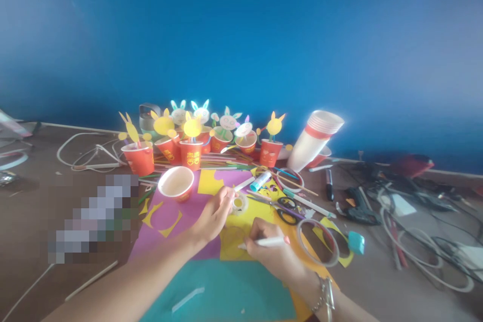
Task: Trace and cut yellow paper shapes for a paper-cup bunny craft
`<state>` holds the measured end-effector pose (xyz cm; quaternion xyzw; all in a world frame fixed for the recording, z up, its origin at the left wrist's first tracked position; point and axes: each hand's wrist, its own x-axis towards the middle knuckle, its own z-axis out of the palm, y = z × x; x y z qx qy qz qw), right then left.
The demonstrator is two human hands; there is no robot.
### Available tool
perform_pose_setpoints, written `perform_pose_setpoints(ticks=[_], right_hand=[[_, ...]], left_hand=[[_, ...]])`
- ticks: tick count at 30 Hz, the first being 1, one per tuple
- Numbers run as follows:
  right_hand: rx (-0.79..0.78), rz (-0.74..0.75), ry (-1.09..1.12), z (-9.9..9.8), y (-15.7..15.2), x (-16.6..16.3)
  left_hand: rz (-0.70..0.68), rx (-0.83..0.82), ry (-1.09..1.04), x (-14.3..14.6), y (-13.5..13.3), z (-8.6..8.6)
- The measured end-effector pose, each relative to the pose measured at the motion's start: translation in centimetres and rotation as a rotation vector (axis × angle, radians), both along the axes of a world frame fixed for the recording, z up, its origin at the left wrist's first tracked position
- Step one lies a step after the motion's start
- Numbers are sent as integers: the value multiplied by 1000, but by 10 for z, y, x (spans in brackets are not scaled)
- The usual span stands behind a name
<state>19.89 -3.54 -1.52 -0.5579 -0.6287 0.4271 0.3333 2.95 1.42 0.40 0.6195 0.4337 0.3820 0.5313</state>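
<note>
My left hand (213, 214) rests with its fingers bent on a small roll of tape (239, 204) that lies on yellow paper (241, 229). My right hand (272, 249) is closed round a white pen (264, 242) with a pink end, its tip down on the yellow paper. Purple paper (169, 231) and teal paper (222, 292) lie under and before my arms. An open red paper cup (176, 183) stands just beyond my left hand.
A row of red cups with paper rabbit figures (196, 141) stands at the back by the blue wall. A tilted stack of cups (315, 138), scissors (285, 209), a glue stick (260, 181), a large tape ring (317, 241), straws and tangled cables (415, 221) lie around.
</note>
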Motion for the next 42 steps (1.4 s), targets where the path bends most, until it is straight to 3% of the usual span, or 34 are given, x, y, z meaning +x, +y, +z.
perform_pose_setpoints(ticks=[4,25,34,42], right_hand=[[-4,3,-37,2,0,-1],[-108,-71,215,6,1,-1],[-295,-431,643,22,16,13],[-286,-420,661,27,16,13]], left_hand=[[2,-3,-3,0,0,-1],[10,-4,0,0,-1,3],[17,15,19,0,-2,6],[4,11,-10,0,-3,4]])
